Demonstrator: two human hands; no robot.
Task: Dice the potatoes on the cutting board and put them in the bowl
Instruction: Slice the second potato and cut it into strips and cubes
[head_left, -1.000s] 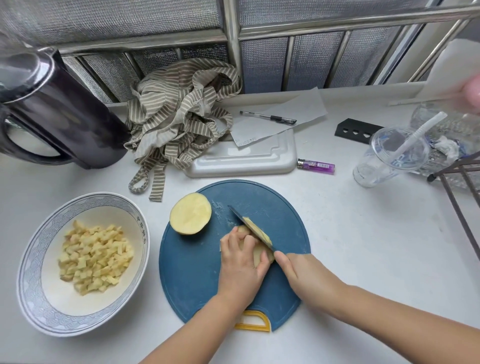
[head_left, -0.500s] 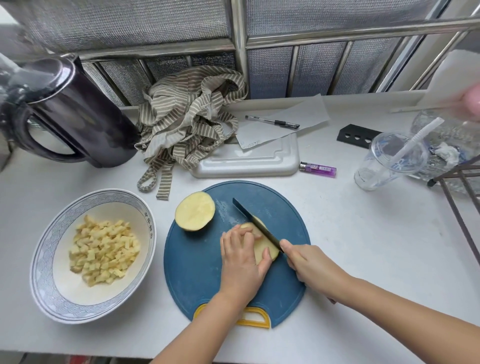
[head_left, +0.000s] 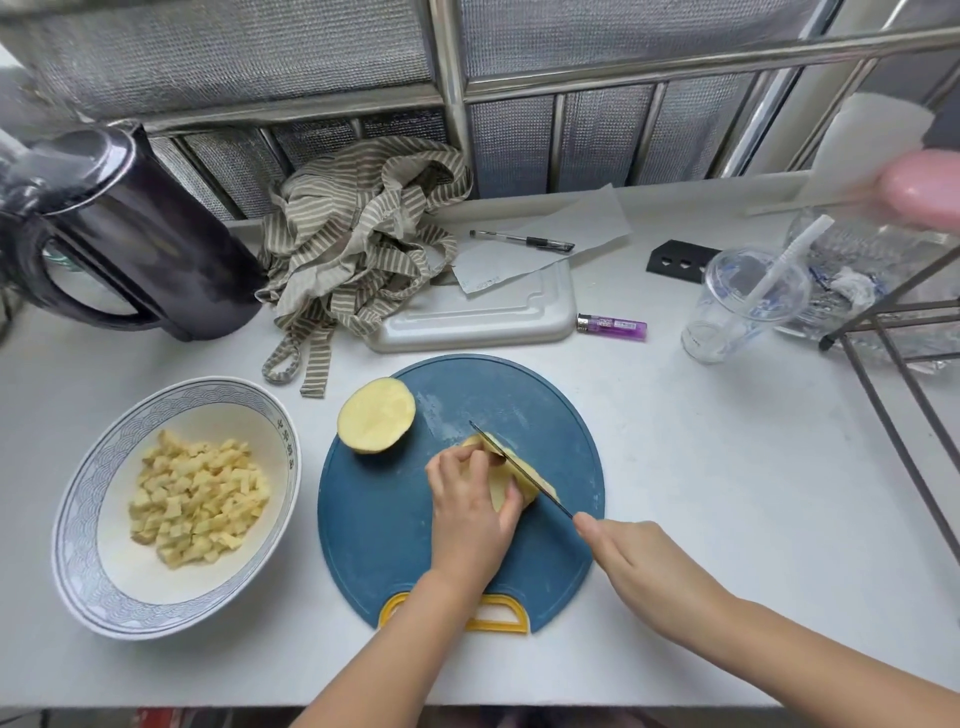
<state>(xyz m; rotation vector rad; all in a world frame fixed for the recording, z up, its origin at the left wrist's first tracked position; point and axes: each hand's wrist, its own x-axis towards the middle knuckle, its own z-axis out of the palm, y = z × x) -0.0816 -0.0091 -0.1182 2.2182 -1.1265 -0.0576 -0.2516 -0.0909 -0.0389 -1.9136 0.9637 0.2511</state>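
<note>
Item: potato (head_left: 501, 486), centre of board (head_left: 395, 519), mid-frame; left hand (head_left: 470, 512) fingers curled, pinching it down; right hand (head_left: 639, 564) fingers wrapped round knife (head_left: 519, 467). Hazard: blade just beside left fingertips; wet piece slipping could mean cut. Spare half (head_left: 376, 415) at board edge may roll off.

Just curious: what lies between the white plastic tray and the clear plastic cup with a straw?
A purple translucent lighter lies flat on the white counter between them, in the head view.
</note>
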